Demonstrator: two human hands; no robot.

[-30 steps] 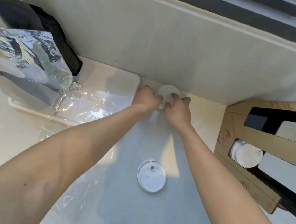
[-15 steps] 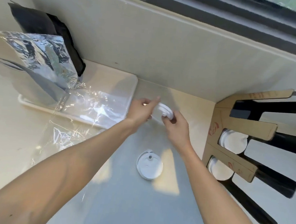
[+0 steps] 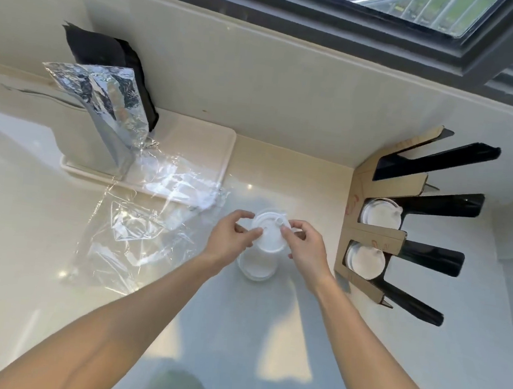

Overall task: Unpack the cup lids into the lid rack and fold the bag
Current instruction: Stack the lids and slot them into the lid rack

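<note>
Lid rack point(image 3: 371, 238): two slots seen stocked. One white lid point(image 3: 268, 235) pinched above the worktop by fingers of left hand point(image 3: 231, 239) and right hand point(image 3: 306, 250); second lid point(image 3: 257, 267) beneath. Clear bag point(image 3: 151, 215) judged emptied, unfolded.

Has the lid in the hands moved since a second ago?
Yes. The held lid was by the wall; now both hands hold it out over the lid lying on the counter.
</note>
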